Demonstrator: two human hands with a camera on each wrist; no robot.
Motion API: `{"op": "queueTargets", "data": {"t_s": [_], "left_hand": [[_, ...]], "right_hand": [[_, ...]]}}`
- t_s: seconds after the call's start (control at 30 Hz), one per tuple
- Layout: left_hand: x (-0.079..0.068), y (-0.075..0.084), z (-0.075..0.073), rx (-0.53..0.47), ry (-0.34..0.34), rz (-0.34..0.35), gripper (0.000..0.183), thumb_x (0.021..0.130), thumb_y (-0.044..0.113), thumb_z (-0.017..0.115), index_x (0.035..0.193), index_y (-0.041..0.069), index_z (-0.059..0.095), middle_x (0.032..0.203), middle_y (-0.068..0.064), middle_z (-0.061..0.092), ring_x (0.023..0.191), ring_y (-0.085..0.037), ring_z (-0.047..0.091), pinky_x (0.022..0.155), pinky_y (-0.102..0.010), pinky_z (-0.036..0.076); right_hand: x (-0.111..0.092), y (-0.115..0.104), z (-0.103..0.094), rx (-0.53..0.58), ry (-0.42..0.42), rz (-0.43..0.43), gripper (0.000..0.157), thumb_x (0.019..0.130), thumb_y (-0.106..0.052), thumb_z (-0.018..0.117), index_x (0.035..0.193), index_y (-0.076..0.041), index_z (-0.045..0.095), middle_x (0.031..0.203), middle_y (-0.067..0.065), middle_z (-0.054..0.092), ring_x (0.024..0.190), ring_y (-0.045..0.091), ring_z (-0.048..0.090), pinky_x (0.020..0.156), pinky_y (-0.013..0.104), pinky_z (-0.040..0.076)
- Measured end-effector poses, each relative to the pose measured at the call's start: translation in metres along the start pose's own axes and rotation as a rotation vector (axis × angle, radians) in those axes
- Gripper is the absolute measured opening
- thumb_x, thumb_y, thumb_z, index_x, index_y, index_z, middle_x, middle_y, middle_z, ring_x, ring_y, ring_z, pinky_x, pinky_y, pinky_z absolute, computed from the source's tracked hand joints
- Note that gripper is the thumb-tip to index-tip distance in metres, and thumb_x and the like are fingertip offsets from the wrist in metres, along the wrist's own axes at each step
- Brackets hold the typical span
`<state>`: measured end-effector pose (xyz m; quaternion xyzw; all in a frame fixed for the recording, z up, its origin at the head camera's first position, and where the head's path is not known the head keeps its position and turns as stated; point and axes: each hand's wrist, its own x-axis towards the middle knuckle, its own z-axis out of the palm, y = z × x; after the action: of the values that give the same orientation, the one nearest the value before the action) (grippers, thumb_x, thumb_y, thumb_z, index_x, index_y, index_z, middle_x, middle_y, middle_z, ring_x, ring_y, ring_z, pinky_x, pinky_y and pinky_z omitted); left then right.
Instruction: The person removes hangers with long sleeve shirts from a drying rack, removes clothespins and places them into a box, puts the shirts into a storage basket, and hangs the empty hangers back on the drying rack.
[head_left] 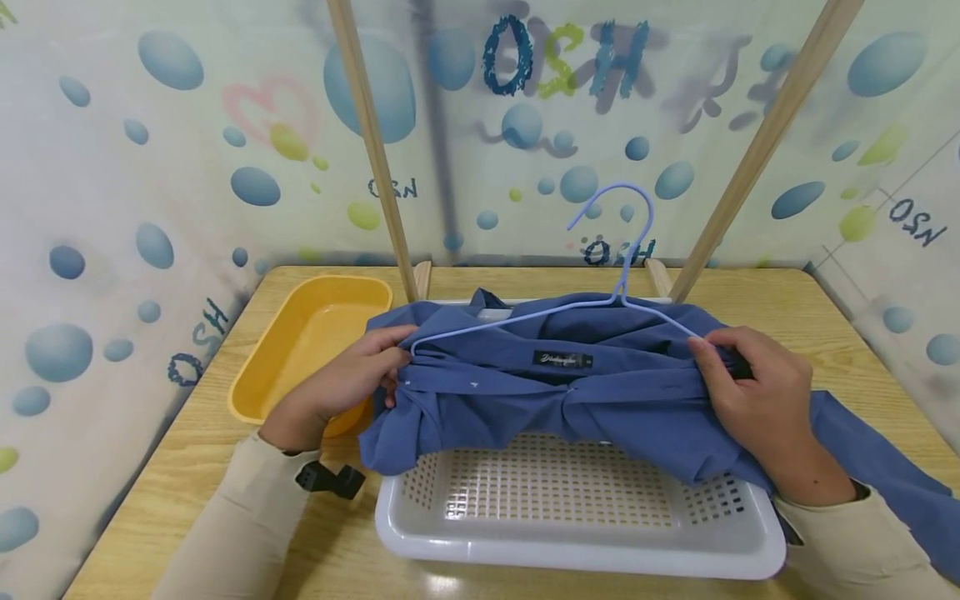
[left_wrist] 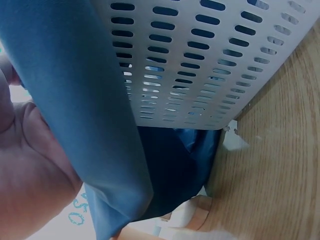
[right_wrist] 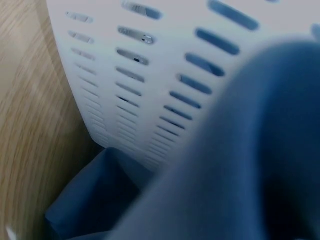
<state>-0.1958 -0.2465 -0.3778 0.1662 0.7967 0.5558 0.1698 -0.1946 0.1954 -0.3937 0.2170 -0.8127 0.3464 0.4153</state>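
Note:
A blue collared shirt [head_left: 480,421] with a black neck label lies spread over a white perforated basket [head_left: 585,550]. Along its neckline runs a light purple wire hanger [head_left: 517,318], hook pointing up. At the hanger's left end, my left hand [head_left: 360,371] pinches the shirt cloth by the shoulder. My right hand [head_left: 761,400] grips the other shoulder, thumb on the hanger's right end. Cloth [left_wrist: 75,100] hangs past the left palm [left_wrist: 35,160] beside the basket wall in the left wrist view. Blurred blue fabric [right_wrist: 210,190] covers much of the right wrist view, where the hand is hidden.
A yellow tub [head_left: 300,333] stands on the wooden table [head_left: 172,467], left of the basket. Two wooden poles [head_left: 375,150] rise behind the basket, in front of a patterned wall covering. One blue sleeve [head_left: 885,467] trails over the table at the right.

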Motion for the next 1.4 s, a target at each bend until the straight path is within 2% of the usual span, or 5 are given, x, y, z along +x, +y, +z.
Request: {"op": "queueTargets", "data": {"t_s": [0.33,0.57,0.83,1.17,1.4], "left_hand": [[0.002,-0.003,0.001,-0.032,0.012,-0.003,0.016,0.095,0.006,0.04,0.103,0.008,0.053,0.067,0.001,0.045,0.056,-0.014,0.052,0.052,-0.03,0.052],[0.002,-0.004,0.001,-0.02,0.011,-0.001,0.015,0.097,0.008,0.04,0.104,0.008,0.053,0.072,-0.001,0.048,0.056,-0.015,0.053,0.053,-0.031,0.052],[-0.001,0.004,0.008,0.148,0.039,0.065,0.016,0.098,0.005,0.041,0.101,0.01,0.055,0.069,-0.004,0.046,0.051,-0.019,0.051,0.051,-0.029,0.049],[-0.002,0.009,0.011,0.219,0.047,0.127,0.01,0.101,0.013,0.048,0.102,0.013,0.058,0.064,-0.002,0.047,0.05,-0.019,0.052,0.049,-0.028,0.047],[-0.003,0.011,0.012,0.246,0.051,0.1,0.013,0.101,0.015,0.048,0.109,0.013,0.058,0.065,-0.001,0.048,0.05,-0.017,0.051,0.049,-0.028,0.046]], "right_hand": [[0.003,-0.003,0.0,0.04,0.052,0.077,0.022,0.089,-0.012,0.072,0.087,0.009,0.069,0.076,0.022,0.066,0.077,-0.022,0.047,0.073,0.003,0.037],[0.001,-0.003,0.0,0.041,0.053,0.073,0.022,0.088,-0.012,0.072,0.087,0.009,0.07,0.077,0.024,0.067,0.079,-0.024,0.047,0.075,0.002,0.037],[0.002,-0.002,0.0,0.028,0.033,0.072,0.021,0.088,-0.011,0.071,0.087,0.009,0.069,0.077,0.024,0.068,0.078,-0.023,0.046,0.074,0.001,0.037],[0.002,-0.003,0.001,0.035,0.015,0.039,0.023,0.09,-0.014,0.071,0.087,0.009,0.07,0.077,0.023,0.068,0.079,-0.022,0.047,0.076,0.002,0.038],[0.0,-0.005,0.001,0.02,0.011,0.023,0.024,0.089,-0.015,0.072,0.088,0.009,0.07,0.08,0.025,0.068,0.089,-0.024,0.046,0.083,0.001,0.037]]}}
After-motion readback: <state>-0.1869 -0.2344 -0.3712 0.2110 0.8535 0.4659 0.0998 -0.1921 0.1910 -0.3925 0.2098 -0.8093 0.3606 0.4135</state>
